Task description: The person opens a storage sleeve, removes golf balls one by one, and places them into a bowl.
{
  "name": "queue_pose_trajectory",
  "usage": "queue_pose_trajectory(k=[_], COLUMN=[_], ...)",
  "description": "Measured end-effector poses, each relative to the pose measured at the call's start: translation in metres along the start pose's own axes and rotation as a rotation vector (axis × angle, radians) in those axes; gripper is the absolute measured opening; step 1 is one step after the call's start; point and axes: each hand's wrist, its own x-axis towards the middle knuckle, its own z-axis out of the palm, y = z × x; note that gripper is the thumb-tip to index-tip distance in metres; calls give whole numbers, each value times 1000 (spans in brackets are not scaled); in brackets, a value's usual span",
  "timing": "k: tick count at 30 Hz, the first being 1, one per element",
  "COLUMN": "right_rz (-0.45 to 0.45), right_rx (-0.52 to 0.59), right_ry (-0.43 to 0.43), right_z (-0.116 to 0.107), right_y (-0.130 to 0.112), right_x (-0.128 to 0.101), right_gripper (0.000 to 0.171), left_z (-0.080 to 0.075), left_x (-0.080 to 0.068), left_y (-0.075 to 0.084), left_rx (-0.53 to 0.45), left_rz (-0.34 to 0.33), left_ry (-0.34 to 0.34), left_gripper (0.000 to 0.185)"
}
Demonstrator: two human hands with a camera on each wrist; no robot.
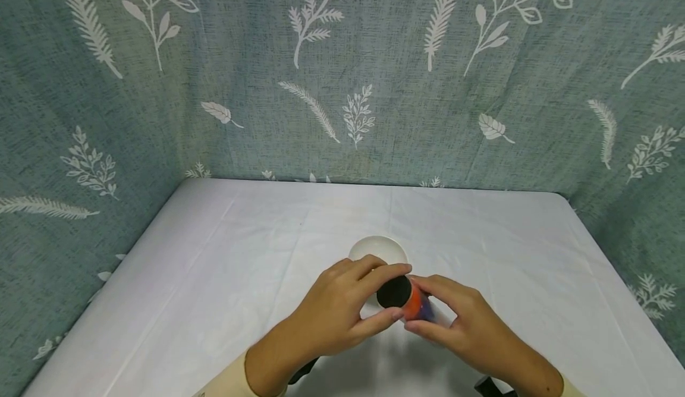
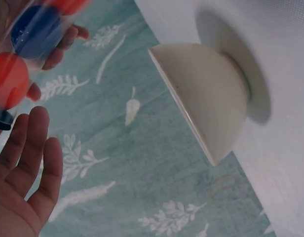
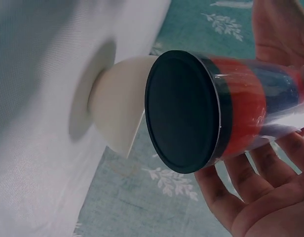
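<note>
A clear tube (image 1: 414, 305) with a black lid (image 1: 394, 292) is held on its side above the white table (image 1: 214, 266), just in front of a white bowl (image 1: 377, 248). Red and blue balls are seen inside the tube. The tube body is gripped by the curled fingers of the right hand (image 1: 465, 323). The lid end is enclosed by the left hand (image 1: 334, 311), thumb and fingers curved round it. A leaf-patterned green cloth (image 1: 342, 76) is hung behind.
</note>
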Motion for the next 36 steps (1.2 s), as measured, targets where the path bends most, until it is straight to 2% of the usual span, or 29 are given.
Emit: queue_pose_trajectory(k=[6, 13, 24, 31, 36], right_rz=[-4, -65, 27, 17, 70], right_rx=[-17, -31, -13, 11, 20], right_ry=[-26, -5, -43, -55, -74], right_z=[0, 0, -4, -5, -5], right_y=[-1, -2, -2, 2, 1], right_x=[-1, -1, 1, 1, 1], right_gripper=[54, 52, 51, 49, 48], left_z=[0, 1, 0, 3, 4], left_x=[0, 1, 1, 2, 2], left_y=[-1, -1, -4, -6, -7], left_rx=[15, 18, 38, 41, 22], left_rz=[11, 23, 2, 1, -17], left_ry=[-12, -7, -30, -28, -42], left_gripper=[43, 39, 38, 38, 38])
